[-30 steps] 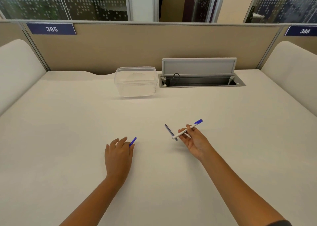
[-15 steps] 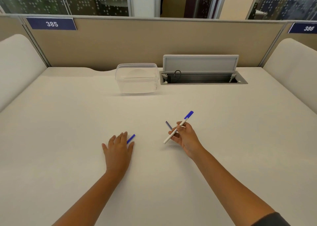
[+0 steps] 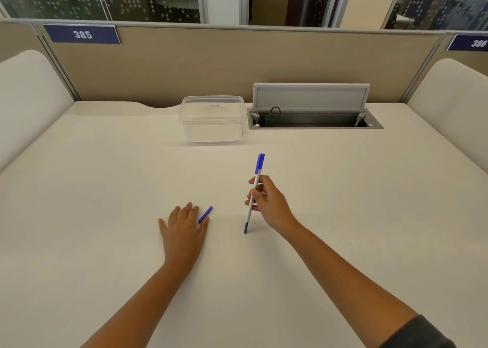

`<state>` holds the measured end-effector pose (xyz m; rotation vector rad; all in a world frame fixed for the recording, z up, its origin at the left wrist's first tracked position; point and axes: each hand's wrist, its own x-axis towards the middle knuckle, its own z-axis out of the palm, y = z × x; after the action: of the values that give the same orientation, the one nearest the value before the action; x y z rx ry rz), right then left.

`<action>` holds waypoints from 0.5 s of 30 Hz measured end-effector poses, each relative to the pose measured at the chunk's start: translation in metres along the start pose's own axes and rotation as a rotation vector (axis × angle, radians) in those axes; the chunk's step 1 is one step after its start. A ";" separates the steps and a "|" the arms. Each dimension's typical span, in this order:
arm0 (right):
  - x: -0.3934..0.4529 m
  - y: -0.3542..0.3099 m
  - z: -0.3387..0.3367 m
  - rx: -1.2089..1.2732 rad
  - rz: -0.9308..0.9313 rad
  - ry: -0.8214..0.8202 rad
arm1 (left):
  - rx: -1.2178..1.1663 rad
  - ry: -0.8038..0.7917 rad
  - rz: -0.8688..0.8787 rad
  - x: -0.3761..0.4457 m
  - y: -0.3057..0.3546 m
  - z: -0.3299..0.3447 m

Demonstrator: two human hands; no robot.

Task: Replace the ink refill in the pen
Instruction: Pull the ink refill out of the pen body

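Observation:
My right hand [image 3: 269, 205] grips a white pen [image 3: 253, 197] by the middle of its barrel and holds it nearly upright. The pen's blue end points up and away. A short dark blue piece [image 3: 245, 228], apparently the ink refill, sticks out of its lower end down to the desk. My left hand [image 3: 183, 227] lies flat on the white desk [image 3: 105, 176], palm down and fingers spread. A small blue pen part [image 3: 205, 214] lies on the desk against that hand's right edge.
A clear lidded plastic box [image 3: 213, 119] stands at the back of the desk. To its right is an open cable tray with a raised grey flap [image 3: 310, 96]. A beige partition runs behind, and padded side panels stand left and right.
My right hand has swung the pen from a flat slant to nearly upright. The dark refill that lay on the desk beside that hand now shows at the pen's lower end. The left hand stayed put.

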<state>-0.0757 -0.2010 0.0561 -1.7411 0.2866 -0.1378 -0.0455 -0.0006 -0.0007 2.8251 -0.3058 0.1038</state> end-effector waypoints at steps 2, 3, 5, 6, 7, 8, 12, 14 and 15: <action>0.000 -0.002 0.001 -0.008 -0.013 -0.010 | -0.005 -0.003 0.000 0.000 -0.001 0.000; 0.000 -0.004 0.001 -0.013 -0.019 -0.012 | -0.005 -0.006 -0.001 0.000 -0.001 0.000; 0.002 -0.008 0.001 -0.028 -0.031 -0.010 | 0.001 -0.015 -0.007 0.000 -0.001 0.000; 0.003 -0.012 0.001 -0.031 -0.039 -0.008 | 0.002 -0.018 -0.007 0.000 -0.001 0.000; 0.005 -0.016 0.001 -0.031 -0.048 -0.009 | 0.003 -0.020 -0.006 0.001 -0.001 0.000; 0.008 -0.021 0.001 -0.038 -0.059 -0.011 | 0.002 -0.021 -0.005 0.001 -0.001 0.000; 0.024 -0.043 0.000 -0.069 -0.101 -0.003 | 0.000 -0.019 -0.001 0.000 -0.001 -0.001; 0.031 -0.054 -0.002 -0.045 -0.126 -0.004 | -0.002 -0.020 0.003 0.000 -0.001 -0.002; 0.035 -0.059 -0.003 -0.028 -0.138 -0.003 | -0.002 -0.022 0.005 0.000 0.000 -0.002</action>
<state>-0.0362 -0.2033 0.1120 -1.7885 0.1671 -0.2324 -0.0454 0.0003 0.0008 2.8251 -0.3173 0.0734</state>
